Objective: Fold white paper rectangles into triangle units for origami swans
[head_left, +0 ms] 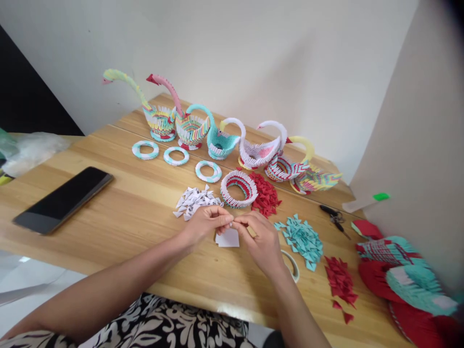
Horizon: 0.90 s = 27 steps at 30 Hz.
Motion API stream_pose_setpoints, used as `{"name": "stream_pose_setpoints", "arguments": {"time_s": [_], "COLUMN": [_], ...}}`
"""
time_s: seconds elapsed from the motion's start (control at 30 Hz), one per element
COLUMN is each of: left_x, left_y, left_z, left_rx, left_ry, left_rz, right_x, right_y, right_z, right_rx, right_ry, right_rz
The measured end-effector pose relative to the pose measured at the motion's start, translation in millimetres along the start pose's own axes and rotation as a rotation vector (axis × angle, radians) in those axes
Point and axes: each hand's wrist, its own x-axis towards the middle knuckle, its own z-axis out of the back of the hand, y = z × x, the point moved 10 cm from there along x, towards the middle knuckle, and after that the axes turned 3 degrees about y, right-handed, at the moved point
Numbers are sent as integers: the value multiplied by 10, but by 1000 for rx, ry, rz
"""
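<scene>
My left hand (206,223) and my right hand (259,237) meet over the table, fingertips pinched together. Between them is a small white paper piece (231,224), mostly hidden by the fingers. Just below lies a small stack of white paper slips (228,238). Beside my left hand is a pile of folded white paper triangles (194,200). Beyond the fingers stands a round ring wall of interlocked white, red and teal paper pieces (226,191). A pile of red paper triangles (266,195) lies behind my right hand, and teal triangles (302,239) are to its right.
Several paper swan baskets (223,145) line the back. Three flat paper rings (176,156) lie before them. A phone (65,198) is at left. A tape roll (295,266), more red triangles (340,280), keys (335,217) and large red-teal paper pieces (413,275) are at right.
</scene>
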Motion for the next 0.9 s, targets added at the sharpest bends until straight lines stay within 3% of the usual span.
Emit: {"name": "stream_pose_setpoints", "arguments": {"time_s": [0.17,0.33,0.4,0.47,0.6,0.7,0.9], "left_x": [-1,-98,-131,-124,-51,-21,-64], "left_y": [-113,-344,-371,-366,-297,-217,-188], "left_z": [28,-60,-129,-121,38,31,-59], "left_rx": [234,853,997,978,612,425,560], "left_ry": [-33,-86,-74,-79,-139,-112,-88], "left_rz": [-88,-371,-453,-455,-311,-227,-264], "right_x": [8,-6,-17,-29,-75,-104,-133], "right_y": [-68,-144,-161,-195,-386,-436,-411], "right_z": [-43,-113,-135,-103,-26,-82,-101], "right_rx": [-10,-69,-67,0,198,295,339], "right_ry": [20,63,76,34,-102,-115,-159], "right_rz": [14,50,68,63,-80,-138,-158]}}
